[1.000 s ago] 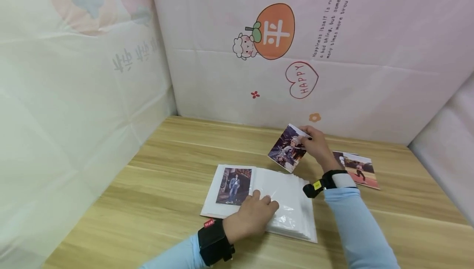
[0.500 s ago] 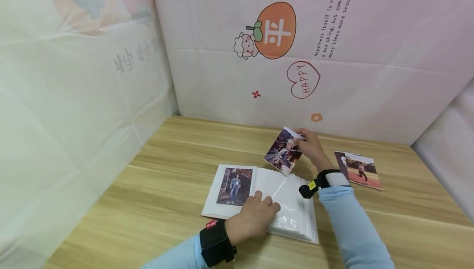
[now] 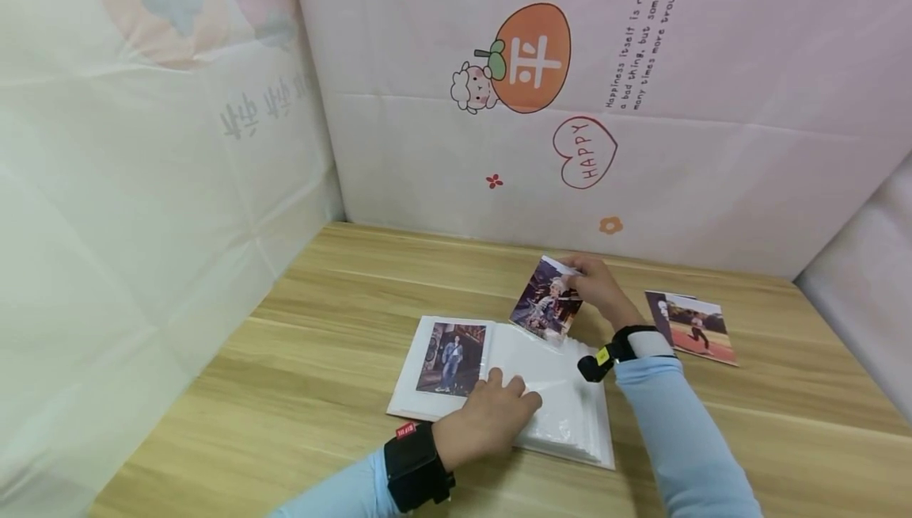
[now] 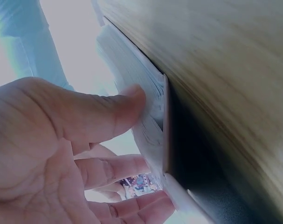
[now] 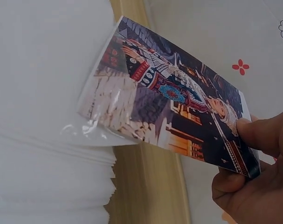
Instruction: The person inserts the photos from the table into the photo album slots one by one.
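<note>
An open photo album (image 3: 570,415) lies on the table, with a photo of a standing person (image 3: 450,358) in its left page. My left hand (image 3: 492,415) rests on the album near the middle fold; in the left wrist view its thumb touches the stacked pages (image 4: 127,60). My right hand (image 3: 598,288) pinches a photo print (image 3: 547,300) by its upper right corner, between thumb and fingers. In the right wrist view, the lower end of that photo print (image 5: 169,98) is inside the edge of a clear plastic sleeve (image 5: 92,133) of the right page.
Loose photos (image 3: 701,332) overlap on the wooden table (image 3: 306,359) at the right. A white printed cloth (image 3: 427,154) stands as a wall behind the table, with more cloth at both sides.
My right hand has brought the photo print down and slightly left, so its lower end meets the sleeve at the top of the right page. The left hand stays nearly still.
</note>
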Demonstrator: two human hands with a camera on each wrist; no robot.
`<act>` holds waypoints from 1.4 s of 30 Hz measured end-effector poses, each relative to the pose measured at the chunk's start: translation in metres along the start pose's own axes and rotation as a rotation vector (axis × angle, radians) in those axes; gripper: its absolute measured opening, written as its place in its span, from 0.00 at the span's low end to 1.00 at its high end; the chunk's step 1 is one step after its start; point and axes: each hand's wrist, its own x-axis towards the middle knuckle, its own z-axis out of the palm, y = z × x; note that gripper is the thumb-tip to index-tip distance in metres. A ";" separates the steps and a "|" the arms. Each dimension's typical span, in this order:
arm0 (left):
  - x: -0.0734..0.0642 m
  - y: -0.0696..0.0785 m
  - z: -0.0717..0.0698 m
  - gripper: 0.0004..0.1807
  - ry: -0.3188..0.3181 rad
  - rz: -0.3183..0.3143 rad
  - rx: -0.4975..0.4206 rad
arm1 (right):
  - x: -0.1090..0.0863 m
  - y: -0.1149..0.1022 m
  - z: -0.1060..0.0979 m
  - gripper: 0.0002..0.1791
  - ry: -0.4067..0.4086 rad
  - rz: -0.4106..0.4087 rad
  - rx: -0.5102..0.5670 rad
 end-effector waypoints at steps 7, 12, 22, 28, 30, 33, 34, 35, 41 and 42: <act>0.000 0.001 0.000 0.29 -0.002 -0.004 0.005 | -0.001 -0.002 0.005 0.20 -0.060 0.008 -0.045; 0.000 0.001 -0.002 0.27 -0.014 -0.010 0.008 | 0.000 -0.002 0.007 0.20 -0.055 -0.013 -0.082; 0.001 0.001 -0.003 0.25 -0.007 -0.008 0.032 | 0.002 0.001 0.007 0.19 -0.045 -0.083 -0.083; 0.001 0.001 -0.003 0.26 -0.022 -0.009 0.028 | -0.001 -0.002 0.010 0.19 -0.103 -0.065 -0.099; 0.001 0.001 -0.003 0.26 -0.026 -0.009 0.028 | -0.001 -0.002 0.012 0.19 -0.111 -0.081 -0.116; 0.000 0.001 -0.003 0.26 -0.024 -0.010 0.030 | -0.001 -0.001 0.012 0.18 -0.112 -0.111 -0.131; 0.000 0.001 -0.003 0.25 -0.024 -0.009 0.029 | 0.000 0.000 0.013 0.18 -0.115 -0.121 -0.135; 0.000 0.001 -0.003 0.25 -0.025 -0.010 0.028 | 0.000 0.000 0.013 0.18 -0.117 -0.131 -0.140; -0.001 0.000 -0.004 0.24 -0.032 -0.012 0.009 | 0.000 0.001 0.014 0.19 -0.122 -0.109 -0.135; -0.001 0.000 -0.004 0.24 -0.034 -0.012 0.004 | 0.000 0.002 0.015 0.19 -0.125 -0.095 -0.122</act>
